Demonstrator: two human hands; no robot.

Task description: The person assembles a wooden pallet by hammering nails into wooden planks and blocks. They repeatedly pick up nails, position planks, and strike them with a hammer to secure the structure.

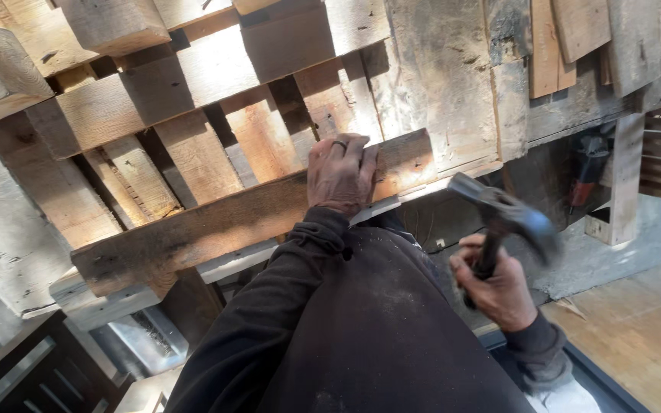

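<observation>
Wooden plank (216, 229) under left hand (340, 174)

Count, taken outward from the hammer (503, 218):

- Hammers: one, dark head, blurred.
- Hands: two. The right hand (499, 287) is wrapped round the hammer handle; the left hand (340, 174) lies flat to the left of the hammer.
- Rings: one (340, 144), on the left hand.
- Long dark planks: one (246, 222), under the left hand, running left from the hammer.
- Red power tools: one (587, 172), right of the hammer, partly hidden.
- Weathered boards above the hammer: many, overlapping; exact number cannot be told.
</observation>
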